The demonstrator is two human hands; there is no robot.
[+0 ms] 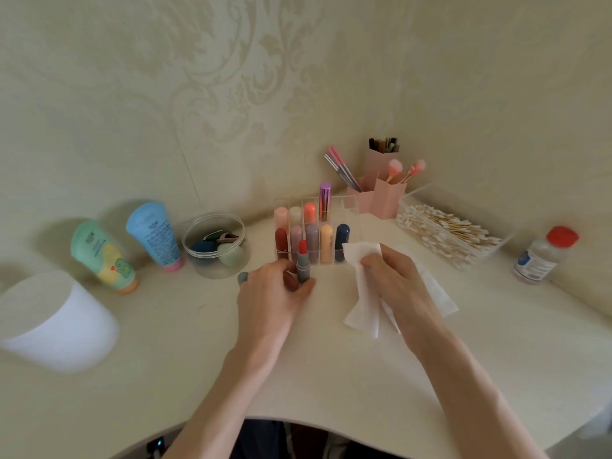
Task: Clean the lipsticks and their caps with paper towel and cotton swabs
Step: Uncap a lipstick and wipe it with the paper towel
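My left hand [271, 293] holds an uncapped grey lipstick [302, 266] upright, its red tip pointing up. A grey-blue cap [242, 277] sticks out at the far side of the same hand. My right hand [394, 279] grips a white paper towel [362, 306] that hangs down to the table, a little right of the lipstick. Just behind both hands stands a clear organizer [351, 210] with several capped lipsticks in its slots. A clear box of cotton swabs [447, 230] lies at the right.
A pink brush holder [384, 197] stands behind the organizer. A small bottle with a red cap [543, 253] is at far right. On the left are a clear jar of sponges [215, 245], two tubes [102, 256] and a white cup [56, 323].
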